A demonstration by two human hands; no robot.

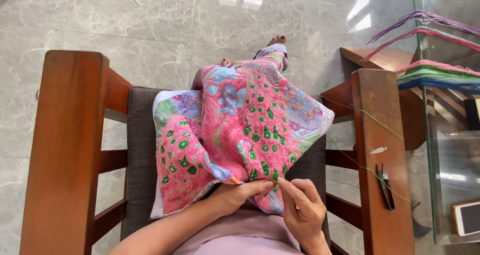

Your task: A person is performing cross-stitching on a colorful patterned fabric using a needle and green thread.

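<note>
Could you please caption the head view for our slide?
Both hands, left and right, pinch a pink cross-stitch cloth in a wooden armchair.

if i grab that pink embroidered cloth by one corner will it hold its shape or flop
Probably flop: the pink embroidered cloth already drapes in folds over the lap and chair seat. It likely has some weight, since dense stitching covers most of it. It may also drag the green thread trailing over the armrest, where both hands pinch its edge.

Grey marble floor point(150, 30), wooden armchair point(67, 150), glass table point(445, 150), bright daylight glare
</note>
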